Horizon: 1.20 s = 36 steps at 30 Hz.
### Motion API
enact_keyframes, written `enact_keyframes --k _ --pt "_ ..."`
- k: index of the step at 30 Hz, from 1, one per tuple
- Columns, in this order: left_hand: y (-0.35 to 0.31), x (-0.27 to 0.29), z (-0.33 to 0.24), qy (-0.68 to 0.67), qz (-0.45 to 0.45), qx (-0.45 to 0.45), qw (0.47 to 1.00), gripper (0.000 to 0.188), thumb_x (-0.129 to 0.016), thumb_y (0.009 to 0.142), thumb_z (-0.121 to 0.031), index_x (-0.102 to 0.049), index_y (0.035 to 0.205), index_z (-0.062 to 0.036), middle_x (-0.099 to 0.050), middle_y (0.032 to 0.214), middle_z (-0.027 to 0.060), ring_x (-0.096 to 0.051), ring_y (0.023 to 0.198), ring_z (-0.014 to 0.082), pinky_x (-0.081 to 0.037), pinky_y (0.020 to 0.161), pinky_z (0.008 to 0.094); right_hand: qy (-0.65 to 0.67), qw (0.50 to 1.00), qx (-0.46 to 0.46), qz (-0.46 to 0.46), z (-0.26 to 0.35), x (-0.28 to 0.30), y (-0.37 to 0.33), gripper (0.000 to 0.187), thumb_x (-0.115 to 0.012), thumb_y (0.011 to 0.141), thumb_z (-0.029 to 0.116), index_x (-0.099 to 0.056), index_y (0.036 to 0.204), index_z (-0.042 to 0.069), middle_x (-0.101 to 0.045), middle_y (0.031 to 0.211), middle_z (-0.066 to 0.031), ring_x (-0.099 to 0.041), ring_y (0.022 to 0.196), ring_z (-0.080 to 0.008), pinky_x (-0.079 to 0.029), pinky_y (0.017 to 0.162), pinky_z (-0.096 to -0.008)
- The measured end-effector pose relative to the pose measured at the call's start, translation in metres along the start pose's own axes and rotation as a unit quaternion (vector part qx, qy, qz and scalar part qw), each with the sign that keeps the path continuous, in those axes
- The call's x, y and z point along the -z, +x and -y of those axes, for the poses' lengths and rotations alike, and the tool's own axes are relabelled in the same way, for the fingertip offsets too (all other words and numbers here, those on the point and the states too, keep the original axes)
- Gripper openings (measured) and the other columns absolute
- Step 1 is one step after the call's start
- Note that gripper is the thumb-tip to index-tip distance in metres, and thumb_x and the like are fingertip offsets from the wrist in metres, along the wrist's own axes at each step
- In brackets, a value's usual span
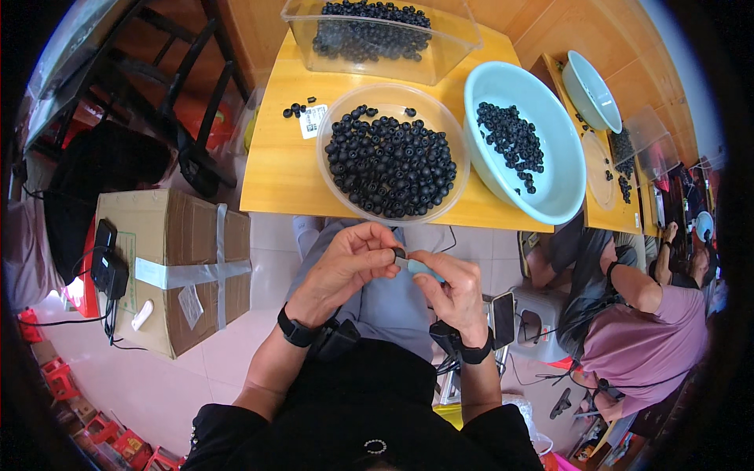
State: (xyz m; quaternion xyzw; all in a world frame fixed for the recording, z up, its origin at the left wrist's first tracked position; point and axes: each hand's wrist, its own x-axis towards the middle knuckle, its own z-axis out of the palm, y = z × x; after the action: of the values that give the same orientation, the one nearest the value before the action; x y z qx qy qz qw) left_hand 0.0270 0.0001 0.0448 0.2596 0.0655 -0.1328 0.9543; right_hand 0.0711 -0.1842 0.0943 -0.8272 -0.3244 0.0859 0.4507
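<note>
Just past the table's front edge, above my lap, my two hands meet. Pinched between the thumb and fingers of my left hand (pixel 355 263) is a small black round part (pixel 399 254). My right hand (pixel 455 292) is closed around a small tool with a light blue handle (pixel 425 271); its pale, flat tip touches or nearly touches the black part. Whether that tip is a blade I cannot tell. In front of my hands stands a round clear tub (pixel 324 169) full of similar black parts. To its right, a light blue basin (pixel 561 177) holds more, seemingly smaller, black pieces.
A clear rectangular bin (pixel 377 69) with black parts stands at the back of the yellow table (pixel 275 184). Loose black pieces and a white label (pixel 312 119) lie at left. A taped cardboard box (pixel 177 271) stands left on the floor. A co-worker in pink (pixel 648 337) sits right.
</note>
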Motion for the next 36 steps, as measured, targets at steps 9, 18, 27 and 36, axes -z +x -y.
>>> enact_keyframes --k 9,18,27,36 --pt "-0.002 0.003 -0.003 0.018 0.001 0.011 1.000 0.016 -0.067 0.079 -0.005 -0.055 0.090 -0.0034 -0.061 0.091 0.0122 -0.061 0.070 0.0124 -0.052 0.065 0.0214 0.018 1.000 0.008 -0.017 -0.004 -0.005 0.000 0.017 -0.066 0.077 0.008 -0.065 0.093 0.001 -0.064 0.072 -0.0121 -0.059 0.049 -0.0199 -0.044 0.044 -0.0278" --pt "-0.003 0.010 -0.007 0.011 0.048 0.002 0.999 0.012 -0.066 0.080 -0.002 -0.056 0.087 -0.0048 -0.063 0.094 0.0110 -0.062 0.071 0.0119 -0.052 0.066 0.0216 0.030 1.000 -0.003 -0.004 -0.004 -0.010 0.000 0.019 -0.060 0.078 0.007 -0.064 0.094 -0.002 -0.062 0.071 -0.0141 -0.060 0.058 -0.0223 -0.045 0.053 -0.0295" --pt "-0.008 0.005 -0.010 0.024 0.040 -0.002 0.999 0.016 -0.068 0.077 -0.001 -0.056 0.086 -0.0040 -0.062 0.091 0.0119 -0.062 0.072 0.0132 -0.052 0.066 0.0232 -0.048 0.997 0.021 -0.049 -0.010 -0.014 -0.001 0.017 -0.065 0.079 0.010 -0.065 0.094 0.000 -0.064 0.071 -0.0123 -0.061 0.053 -0.0232 -0.046 0.048 -0.0325" --pt "-0.012 -0.008 -0.009 0.055 0.055 -0.005 0.997 0.024 -0.069 0.075 0.000 -0.051 0.090 -0.0060 -0.063 0.085 0.0088 -0.060 0.070 0.0116 -0.050 0.065 0.0238 0.057 0.992 -0.077 -0.084 -0.003 0.012 -0.008 0.023 -0.067 0.075 0.008 -0.064 0.096 -0.001 -0.063 0.072 -0.0100 -0.057 0.058 -0.0128 -0.046 0.054 -0.0262"
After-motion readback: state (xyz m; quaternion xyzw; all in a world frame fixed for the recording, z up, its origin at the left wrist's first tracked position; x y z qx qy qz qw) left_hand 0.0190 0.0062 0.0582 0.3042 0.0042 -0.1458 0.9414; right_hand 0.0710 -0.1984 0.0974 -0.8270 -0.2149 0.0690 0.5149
